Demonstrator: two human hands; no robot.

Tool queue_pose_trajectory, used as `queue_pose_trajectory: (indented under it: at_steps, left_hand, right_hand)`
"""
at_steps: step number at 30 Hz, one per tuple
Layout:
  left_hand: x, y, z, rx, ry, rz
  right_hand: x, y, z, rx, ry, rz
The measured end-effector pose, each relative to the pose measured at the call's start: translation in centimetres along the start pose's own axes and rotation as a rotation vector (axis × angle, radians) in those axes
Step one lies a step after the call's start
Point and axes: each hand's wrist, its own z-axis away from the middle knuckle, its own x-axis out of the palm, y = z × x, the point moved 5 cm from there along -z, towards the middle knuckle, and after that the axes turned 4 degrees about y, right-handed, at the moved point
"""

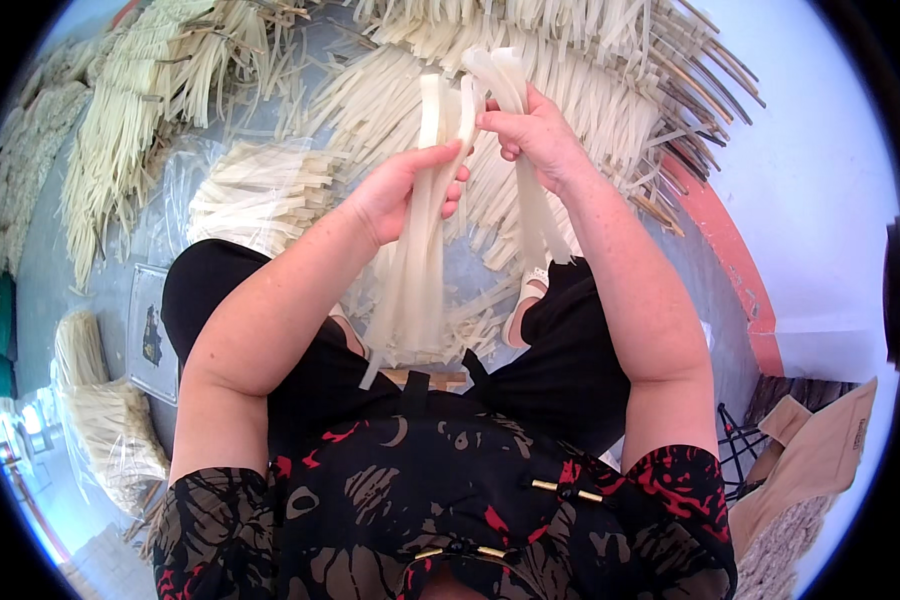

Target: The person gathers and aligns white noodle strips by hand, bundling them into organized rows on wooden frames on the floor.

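My left hand (410, 190) is closed round a bundle of long, flat, pale noodles (420, 270), their folded tops standing above my fingers and their tails hanging down between my knees. Just to the right, my right hand (538, 142) pinches a smaller bunch of the same flat noodles (496, 72), bent over at the top. Its loose ends hang below my palm toward my right foot. Both hands are raised close together in front of me, and the two bunches nearly meet at their tops.
Large heaps of flat noodles on thin sticks (610, 120) spread across the floor ahead. A bagged noodle stack (260, 195) lies left of centre, another clear-wrapped bundle (115, 430) farther left. At the right are a white wall (810, 190) and an open cardboard box (820, 450).
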Motion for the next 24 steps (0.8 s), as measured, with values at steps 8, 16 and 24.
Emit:
queue_pose_trajectory:
  at_steps: [8, 16, 24]
  left_hand:
    - [-0.8, -0.5, -0.2, -0.032, -0.037, -0.072]
    - [0.0, 0.4, 0.0, 0.102, 0.062, -0.138]
    - [0.4, 0.1, -0.2, 0.16, 0.098, -0.093]
  right_hand:
    - [-1.1, -1.2, -0.3, -0.131, 0.08, 0.228]
    - [-1.0, 0.0, -0.7, -0.065, 0.108, -0.15]
    - [2.0, 3.9, 0.1, 0.209, 0.145, -0.275]
